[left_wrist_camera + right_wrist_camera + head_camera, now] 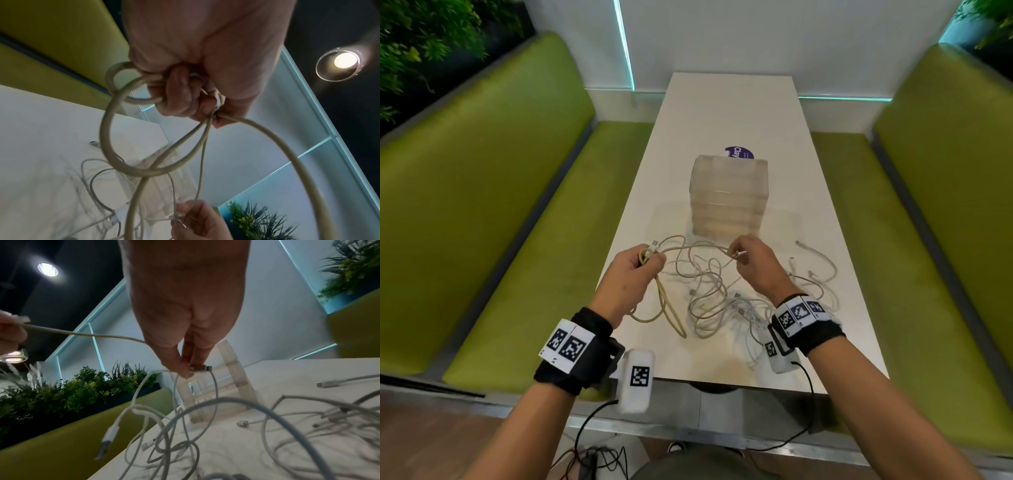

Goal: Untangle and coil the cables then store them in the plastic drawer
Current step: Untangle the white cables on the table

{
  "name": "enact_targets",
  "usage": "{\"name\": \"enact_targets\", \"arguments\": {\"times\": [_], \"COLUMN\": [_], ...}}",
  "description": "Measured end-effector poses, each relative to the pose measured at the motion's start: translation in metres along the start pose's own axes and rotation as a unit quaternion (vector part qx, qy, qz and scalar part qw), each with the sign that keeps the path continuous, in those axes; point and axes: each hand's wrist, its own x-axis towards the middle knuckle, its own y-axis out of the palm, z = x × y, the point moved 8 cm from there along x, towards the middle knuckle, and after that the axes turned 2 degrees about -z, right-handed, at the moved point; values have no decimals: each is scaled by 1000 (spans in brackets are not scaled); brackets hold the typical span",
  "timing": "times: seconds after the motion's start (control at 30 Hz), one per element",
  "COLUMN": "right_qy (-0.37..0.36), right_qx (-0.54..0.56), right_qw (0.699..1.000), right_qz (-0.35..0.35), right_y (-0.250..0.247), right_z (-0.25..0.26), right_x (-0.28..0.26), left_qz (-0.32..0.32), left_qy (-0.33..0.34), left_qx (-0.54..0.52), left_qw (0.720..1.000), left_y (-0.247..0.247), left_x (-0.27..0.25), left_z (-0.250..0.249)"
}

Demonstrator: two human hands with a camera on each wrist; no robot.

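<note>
A tangle of white cables lies on the white table in front of the clear plastic drawer unit. My left hand grips loops of a thick yellowish cable, seen close in the left wrist view, where my left hand closes around it. The yellowish cable runs across to my right hand, which pinches a thin white cable by its metal plug. In the right wrist view my right hand pinches that plug above the tangle.
Green bench seats flank the table on both sides. A purple round sticker shows behind the drawer unit. Loose white cables spread to the right of the tangle. Black wires from my wrist cameras hang below the table's near edge.
</note>
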Motion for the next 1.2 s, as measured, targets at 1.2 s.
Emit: {"name": "enact_targets", "arguments": {"times": [1.2], "right_qy": [81], "right_qx": [122], "right_qw": [982], "right_qz": [122], "right_y": [20], "right_z": [25], "right_x": [-125], "left_qz": [313], "left_qy": [-46], "left_qx": [39], "left_qw": [948], "left_y": [94], "left_x": [-60], "left_z": [53]}}
